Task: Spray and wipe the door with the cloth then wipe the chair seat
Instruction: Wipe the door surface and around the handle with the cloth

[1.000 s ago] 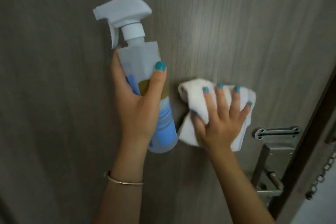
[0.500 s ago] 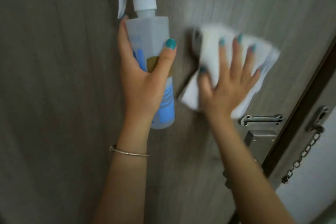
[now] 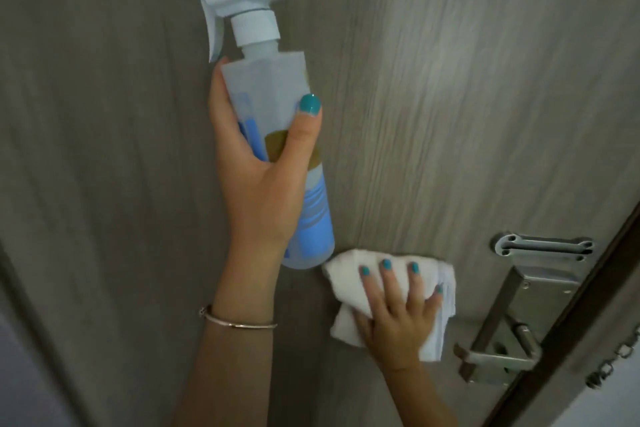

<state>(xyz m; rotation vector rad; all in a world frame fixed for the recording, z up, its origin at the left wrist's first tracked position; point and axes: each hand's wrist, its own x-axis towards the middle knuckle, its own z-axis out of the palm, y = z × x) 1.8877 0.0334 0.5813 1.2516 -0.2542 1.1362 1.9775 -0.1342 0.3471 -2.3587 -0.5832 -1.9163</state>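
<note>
Door (image 3: 450, 97), grey woodgrain, crumpled white cloth (image 3: 349, 279)

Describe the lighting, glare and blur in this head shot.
Head view: dim overall, with a soft sheen on the door upper right of centre; spray bottle and left hand fairly sharp; cloth under the right hand slightly smeared; door latch and chain soft near the wide-angle edge.
</note>
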